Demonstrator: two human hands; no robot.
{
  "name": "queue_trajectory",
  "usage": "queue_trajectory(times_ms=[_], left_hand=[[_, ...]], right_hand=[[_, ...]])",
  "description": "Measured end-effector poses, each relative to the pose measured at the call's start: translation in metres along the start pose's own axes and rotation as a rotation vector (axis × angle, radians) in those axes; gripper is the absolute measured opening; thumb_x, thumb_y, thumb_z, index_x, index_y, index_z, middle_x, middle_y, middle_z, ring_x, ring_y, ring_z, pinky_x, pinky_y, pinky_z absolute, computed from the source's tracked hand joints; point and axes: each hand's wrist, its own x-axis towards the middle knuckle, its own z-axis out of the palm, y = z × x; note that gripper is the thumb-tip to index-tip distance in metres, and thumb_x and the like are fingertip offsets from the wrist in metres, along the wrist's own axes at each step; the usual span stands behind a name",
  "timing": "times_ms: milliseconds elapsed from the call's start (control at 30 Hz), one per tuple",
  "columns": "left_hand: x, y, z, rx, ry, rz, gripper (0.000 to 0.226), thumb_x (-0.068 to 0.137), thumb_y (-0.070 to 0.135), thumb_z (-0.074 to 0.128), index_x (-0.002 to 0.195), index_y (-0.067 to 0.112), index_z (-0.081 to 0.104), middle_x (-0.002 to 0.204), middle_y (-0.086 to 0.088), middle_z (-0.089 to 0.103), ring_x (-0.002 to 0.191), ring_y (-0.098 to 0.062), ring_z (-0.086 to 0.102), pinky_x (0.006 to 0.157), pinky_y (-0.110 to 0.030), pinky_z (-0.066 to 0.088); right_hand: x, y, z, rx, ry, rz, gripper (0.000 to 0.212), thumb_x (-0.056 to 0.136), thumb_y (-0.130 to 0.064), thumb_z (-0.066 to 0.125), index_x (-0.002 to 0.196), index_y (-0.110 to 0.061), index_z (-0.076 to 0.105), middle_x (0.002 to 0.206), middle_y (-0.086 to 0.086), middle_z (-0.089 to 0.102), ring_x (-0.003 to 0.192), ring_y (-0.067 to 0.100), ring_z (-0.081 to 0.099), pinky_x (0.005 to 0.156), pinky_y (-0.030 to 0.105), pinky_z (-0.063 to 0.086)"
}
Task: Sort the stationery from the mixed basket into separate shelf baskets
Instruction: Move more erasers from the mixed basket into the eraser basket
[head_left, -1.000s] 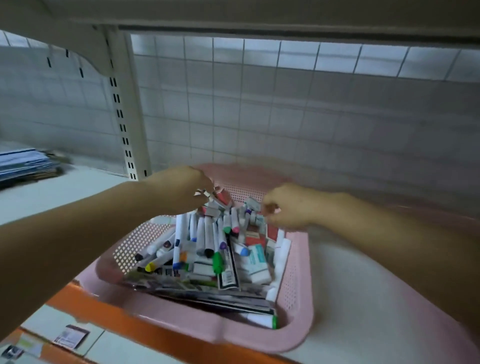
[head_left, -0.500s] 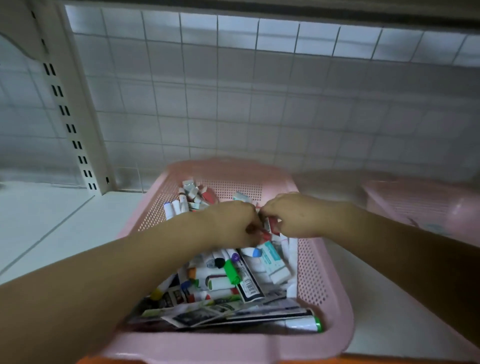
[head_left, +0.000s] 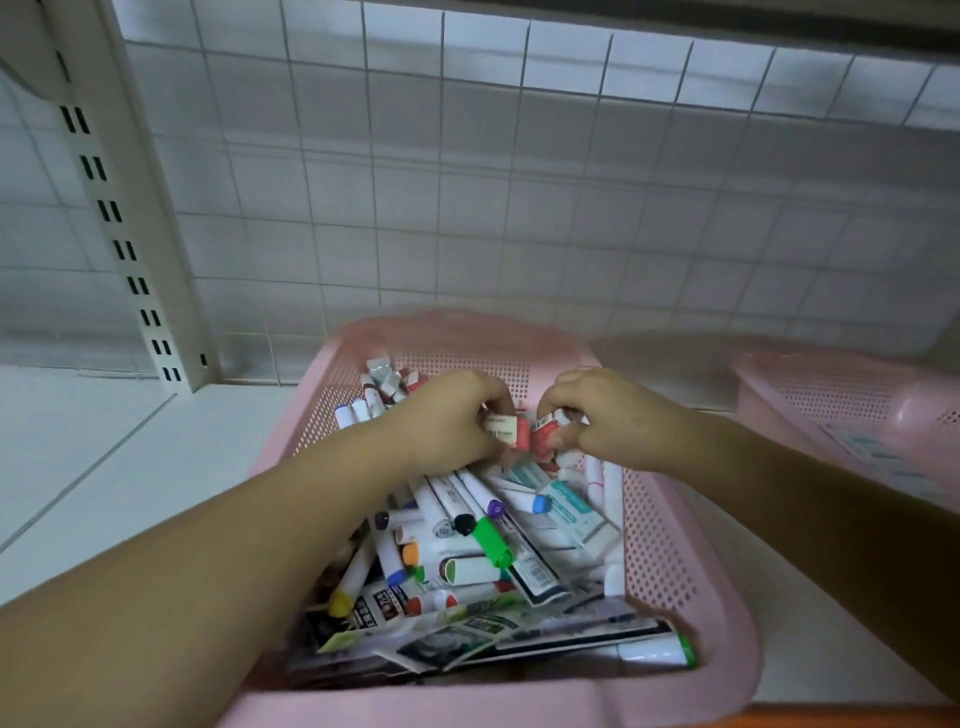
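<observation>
Your left hand (head_left: 447, 415) curls its fingers round a pink-ended block (head_left: 508, 430) over the mixed basket (head_left: 655, 545). The label print on it is too blurred to read. Your right hand (head_left: 610, 410) pinches a red-wrapped block (head_left: 545, 435) just beside it. The second basket (head_left: 831, 397) is cut off at right.

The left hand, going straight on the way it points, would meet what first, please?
Probably the red eraser pinched in the right hand, just beyond the pink eraser that the left hand holds; depth is unclear.
</observation>
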Motion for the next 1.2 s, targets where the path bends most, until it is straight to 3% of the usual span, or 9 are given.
queue_trajectory(times_ms=[133,267,367,467,567,800,900,1067,1200], left_hand=[[0.002,-0.005,-0.008,-0.185,0.21,-0.07,0.026,0.069,0.011,0.079,0.087,0.014,0.059,0.08,0.005,0.058,0.068,-0.009,0.053,0.052,-0.013,0.038],[0.002,-0.009,-0.011,-0.369,0.283,-0.129,0.032,0.065,0.012,0.082,0.082,0.017,0.056,0.073,0.006,0.058,0.06,-0.005,0.05,0.052,-0.014,0.039],[0.003,-0.01,-0.011,-0.487,0.281,-0.162,0.03,0.065,0.015,0.082,0.082,0.017,0.058,0.072,0.003,0.059,0.058,-0.008,0.051,0.053,-0.018,0.041],[0.001,-0.006,-0.015,-0.636,0.297,-0.192,0.028,0.07,0.011,0.079,0.091,0.008,0.061,0.068,0.001,0.057,0.042,0.002,0.047,0.041,-0.01,0.036],[-0.001,-0.003,-0.02,-0.767,0.304,-0.26,0.03,0.075,0.011,0.075,0.099,0.002,0.06,0.058,-0.003,0.052,0.034,-0.002,0.041,0.035,-0.014,0.032],[0.001,0.018,-0.017,-0.988,0.293,-0.281,0.021,0.076,0.005,0.071,0.093,0.001,0.06,0.061,-0.004,0.059,0.04,-0.007,0.052,0.039,-0.017,0.045],[0.002,0.039,-0.015,-1.144,0.3,-0.312,0.012,0.079,0.002,0.066,0.088,0.0,0.058,0.054,-0.003,0.063,0.042,-0.008,0.058,0.045,-0.015,0.051],[0.007,0.078,-0.017,-1.258,0.357,-0.288,0.007,0.083,-0.004,0.06,0.086,0.001,0.055,0.075,-0.012,0.063,0.05,-0.01,0.064,0.052,-0.016,0.054],[0.016,0.113,-0.013,-1.213,0.32,-0.259,0.014,0.086,-0.013,0.052,0.085,0.001,0.055,0.08,-0.018,0.062,0.057,-0.018,0.066,0.062,-0.023,0.057]], right_hand=[[-0.006,-0.002,-0.002,0.266,0.161,0.118,0.01,0.085,-0.016,0.064,0.088,-0.02,0.056,0.075,-0.011,0.05,0.066,0.007,0.047,0.057,0.018,0.034],[-0.001,-0.007,-0.012,0.804,0.31,0.321,0.014,0.083,-0.004,0.066,0.084,-0.014,0.055,0.081,0.003,0.063,0.069,0.014,0.057,0.066,0.028,0.049],[0.0,-0.017,-0.018,1.092,0.312,0.319,0.017,0.081,0.003,0.065,0.085,-0.011,0.056,0.081,0.004,0.065,0.067,0.013,0.061,0.053,0.016,0.048],[-0.004,-0.022,-0.014,1.128,0.331,0.298,0.025,0.074,0.007,0.069,0.08,-0.015,0.059,0.086,0.001,0.058,0.07,0.009,0.056,0.048,0.009,0.044],[-0.007,-0.026,-0.013,1.132,0.322,0.267,0.03,0.071,0.013,0.069,0.075,-0.016,0.061,0.079,0.001,0.054,0.054,0.002,0.054,0.044,0.012,0.045],[-0.02,-0.028,-0.016,1.151,0.297,0.218,0.03,0.075,0.015,0.066,0.081,-0.014,0.065,0.059,-0.003,0.067,0.048,0.007,0.059,0.05,0.017,0.05],[-0.031,-0.024,-0.026,1.294,0.29,0.222,0.028,0.079,0.017,0.059,0.085,-0.01,0.065,0.067,0.006,0.069,0.051,0.011,0.064,0.057,0.019,0.055],[-0.054,0.0,-0.052,1.609,0.347,0.22,0.017,0.085,0.007,0.051,0.085,-0.006,0.062,0.08,0.015,0.068,0.066,0.023,0.068,0.067,0.031,0.058],[-0.081,0.029,-0.069,1.473,0.375,0.189,0.022,0.081,0.012,0.057,0.079,-0.01,0.056,0.078,0.013,0.062,0.061,0.021,0.065,0.063,0.03,0.057]])
